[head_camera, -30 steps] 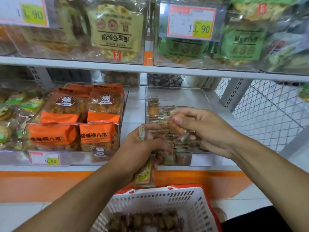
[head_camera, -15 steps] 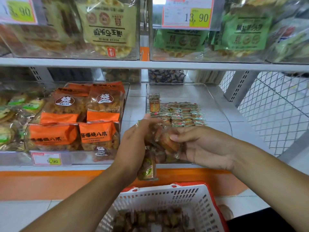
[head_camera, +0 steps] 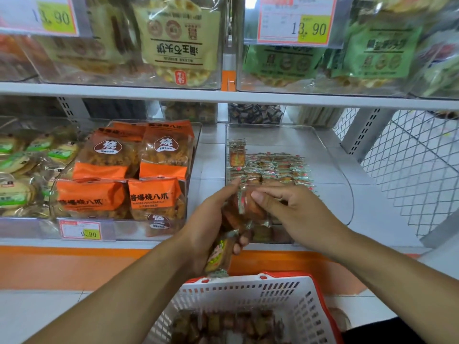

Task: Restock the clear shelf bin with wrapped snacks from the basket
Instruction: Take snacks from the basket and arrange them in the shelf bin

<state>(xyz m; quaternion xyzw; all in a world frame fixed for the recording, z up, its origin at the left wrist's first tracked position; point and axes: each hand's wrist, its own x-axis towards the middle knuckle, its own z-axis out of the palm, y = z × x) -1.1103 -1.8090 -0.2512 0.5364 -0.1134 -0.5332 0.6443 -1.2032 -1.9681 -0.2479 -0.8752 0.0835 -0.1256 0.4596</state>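
Observation:
My left hand (head_camera: 211,219) grips a bunch of small wrapped snacks (head_camera: 219,254) in front of the clear shelf bin (head_camera: 330,155). My right hand (head_camera: 295,212) pinches one wrapped snack (head_camera: 250,203) at the top of that bunch. Inside the bin, rows of wrapped snacks (head_camera: 273,170) lie flat, and one stands upright at the back left. Below my arms sits the white basket with a red rim (head_camera: 248,291), holding several more brown wrapped snacks (head_camera: 223,324).
A bin of orange snack bags (head_camera: 129,175) stands left of the clear bin, with green-labelled cakes (head_camera: 19,167) further left. Above, a shelf carries bins of large bags and price tags (head_camera: 295,21). White wire mesh (head_camera: 409,175) closes the right side.
My right hand drew back from inside the bin to the bunch in my left hand, uncovering the laid rows. My left hand stayed near the bin's front.

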